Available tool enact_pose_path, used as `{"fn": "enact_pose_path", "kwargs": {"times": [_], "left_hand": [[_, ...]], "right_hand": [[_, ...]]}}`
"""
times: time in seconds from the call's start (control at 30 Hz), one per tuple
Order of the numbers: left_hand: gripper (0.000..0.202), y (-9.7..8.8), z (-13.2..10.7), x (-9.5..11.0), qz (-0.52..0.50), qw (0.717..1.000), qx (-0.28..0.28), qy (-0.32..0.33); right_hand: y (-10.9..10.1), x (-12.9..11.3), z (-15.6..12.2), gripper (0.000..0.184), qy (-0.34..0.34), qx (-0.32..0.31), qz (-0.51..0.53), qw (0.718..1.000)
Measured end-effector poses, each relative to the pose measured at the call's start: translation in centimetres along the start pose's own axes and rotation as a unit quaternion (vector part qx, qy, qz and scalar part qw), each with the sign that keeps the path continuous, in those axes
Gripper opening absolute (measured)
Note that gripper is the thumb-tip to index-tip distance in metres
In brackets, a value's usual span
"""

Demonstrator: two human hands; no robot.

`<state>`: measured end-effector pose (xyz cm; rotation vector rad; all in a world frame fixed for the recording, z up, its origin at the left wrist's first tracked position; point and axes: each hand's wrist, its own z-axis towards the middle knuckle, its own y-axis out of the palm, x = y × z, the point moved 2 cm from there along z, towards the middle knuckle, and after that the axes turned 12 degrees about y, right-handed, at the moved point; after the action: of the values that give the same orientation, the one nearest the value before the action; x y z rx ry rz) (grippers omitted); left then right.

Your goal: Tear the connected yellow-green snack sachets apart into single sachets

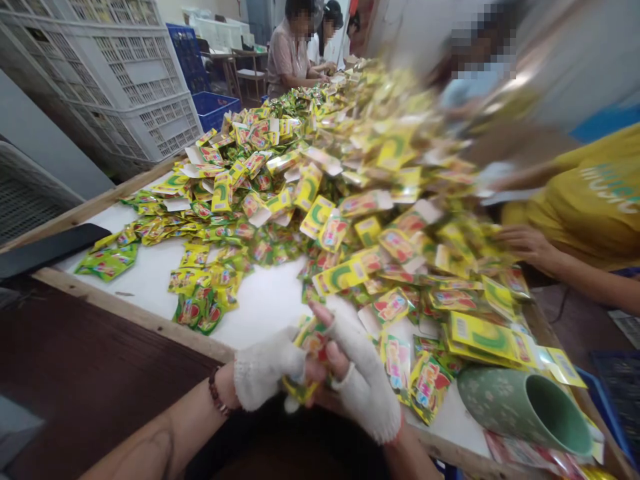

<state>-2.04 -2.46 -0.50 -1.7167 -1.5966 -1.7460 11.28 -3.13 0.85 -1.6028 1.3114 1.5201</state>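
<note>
Both my hands wear white fingerless knit gloves and meet at the table's near edge. Between them is a small yellow-and-green candy packet point(311, 340), partly covered by fingers. My left hand point(273, 367) is closed around the packet's left side. My right hand point(360, 373) grips it from the right, thumb and fingertips on its front. Close by on the right lie loose candy packets point(429, 387) with a watermelon print. Past my hands, a large heap of yellow packets and flat printed card boxes point(343, 277) spreads over the white tabletop point(270, 300).
A green flowered cylinder point(520, 407) lies on its side at the right corner. White crates point(145, 80) are stacked at the left, beside a dark bar point(55, 250) on the table. A person in a yellow shirt point(590, 193) works at the right; other people sit at the far end.
</note>
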Motion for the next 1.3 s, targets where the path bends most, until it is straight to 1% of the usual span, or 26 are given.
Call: {"fn": "enact_pose_path", "kwargs": {"times": [0.1,0.17,0.23,0.27,0.3,0.33,0.4,0.43,0.47,0.5,0.53,0.6,0.63,0.67,0.7,0.77,0.83,0.87,0.93,0.97,1.03,1.1,1.13,1.2,1.23,1.3], "left_hand": [[0.033,0.1,0.2,0.6,0.036,0.998,0.035,0.031],[0.038,0.3,0.3,0.8,0.058,0.998,0.023,0.030],[0.040,0.5,0.4,0.7,0.114,0.993,0.002,0.041],[0.039,0.6,0.4,0.6,0.167,0.984,0.005,0.057],[0.037,0.5,0.3,0.6,0.236,0.968,0.021,0.079],[0.037,0.4,0.2,0.7,0.318,0.941,0.051,0.104],[0.045,-0.2,-0.3,1.0,0.470,0.861,0.138,0.140],[0.051,-0.6,-0.7,1.2,0.521,0.822,0.179,0.146],[0.058,-1.2,-1.0,1.4,0.552,0.794,0.211,0.144],[0.063,-1.8,-1.3,1.5,0.569,0.778,0.233,0.133],[0.066,-2.5,-1.6,1.5,0.578,0.770,0.244,0.114],[0.068,-3.7,-2.0,1.4,0.599,0.759,0.246,0.072],[0.068,-4.1,-2.1,1.3,0.613,0.749,0.246,0.056],[0.068,-4.2,-2.1,1.2,0.626,0.739,0.244,0.043],[0.069,-4.0,-1.9,1.2,0.638,0.733,0.235,0.034],[0.069,-2.9,-1.0,1.0,0.660,0.726,0.191,0.020],[0.070,-1.1,0.4,0.9,0.699,0.699,0.150,-0.004],[0.070,-0.1,1.2,0.8,0.723,0.677,0.139,-0.016],[0.069,1.7,2.6,0.6,0.757,0.637,0.139,-0.036],[0.069,2.4,3.3,0.5,0.766,0.626,0.142,-0.042],[0.065,3.3,4.3,0.2,0.773,0.616,0.145,-0.045],[0.064,3.7,4.9,0.0,0.778,0.607,0.161,-0.036],[0.064,3.6,5.1,-0.1,0.776,0.606,0.171,-0.030],[0.065,3.3,5.0,-0.4,0.762,0.618,0.194,-0.016],[0.064,3.0,4.9,-0.7,0.749,0.630,0.205,-0.011],[0.062,2.4,4.5,-1.3,0.713,0.658,0.244,0.000]], "right_hand": [[-0.4,0.3,0.3,0.048,-0.034,0.098,-0.007,0.995],[-0.4,0.8,0.2,0.042,-0.040,0.167,-0.006,0.985],[-0.1,1.3,0.2,0.031,-0.018,0.190,-0.012,0.982],[0.0,1.5,0.1,0.027,-0.011,0.194,-0.020,0.981],[0.0,1.5,0.1,0.025,-0.011,0.201,-0.032,0.979],[-0.2,1.3,0.1,0.024,-0.014,0.210,-0.045,0.977],[-1.3,0.8,-0.1,0.025,-0.027,0.243,-0.074,0.967],[-2.0,0.4,-0.4,0.027,-0.033,0.261,-0.097,0.960],[-2.9,0.0,-1.0,0.030,-0.042,0.279,-0.128,0.951],[-3.9,-0.3,-1.7,0.034,-0.051,0.297,-0.170,0.938],[-5.0,-0.6,-2.6,0.039,-0.057,0.318,-0.221,0.920],[-7.3,-0.7,-4.8,0.048,-0.037,0.365,-0.325,0.871],[-8.5,-0.6,-6.0,0.047,0.004,0.394,-0.369,0.842],[-9.7,-0.3,-7.2,0.044,0.068,0.414,-0.411,0.810],[-10.7,0.1,-8.3,0.038,0.134,0.423,-0.443,0.779],[-12.2,0.7,-10.0,0.028,0.221,0.433,-0.482,0.729],[-12.8,1.2,-10.7,0.026,0.269,0.435,-0.486,0.709],[-12.8,1.5,-10.7,0.028,0.277,0.432,-0.481,0.711],[-12.4,1.9,-9.8,0.034,0.259,0.426,-0.464,0.732],[-12.1,2.0,-9.2,0.039,0.232,0.429,-0.443,0.752],[-11.7,1.8,-7.8,0.052,0.174,0.435,-0.359,0.807],[-11.4,1.2,-6.7,0.057,0.158,0.407,-0.252,0.864],[-11.2,0.8,-6.3,0.053,0.164,0.381,-0.215,0.884],[-10.8,-0.1,-5.8,0.035,0.177,0.332,-0.183,0.908],[-10.5,-0.4,-5.7,0.029,0.170,0.316,-0.173,0.917],[-9.7,-0.4,-5.7,0.027,0.132,0.291,-0.124,0.939]]}}
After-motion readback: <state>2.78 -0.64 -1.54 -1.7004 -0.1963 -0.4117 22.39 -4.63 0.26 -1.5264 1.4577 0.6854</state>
